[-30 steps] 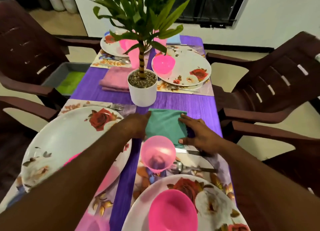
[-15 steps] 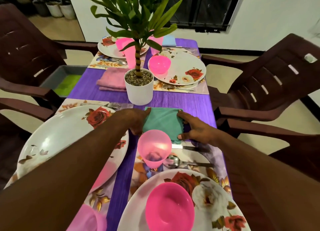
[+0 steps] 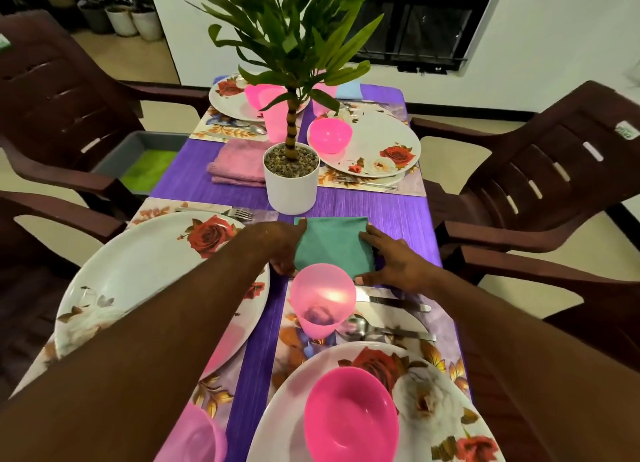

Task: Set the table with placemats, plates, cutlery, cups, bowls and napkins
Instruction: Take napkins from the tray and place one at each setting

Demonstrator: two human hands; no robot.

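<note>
The pink cup (image 3: 322, 300) hides the teal napkin's (image 3: 332, 243) near edge (bottom-left cup (image 3: 199, 441) cropped).

Teal napkin (image 3: 332, 245), rose-patterned plates (image 3: 145, 274), purple tablecloth (image 3: 398, 215)
</note>
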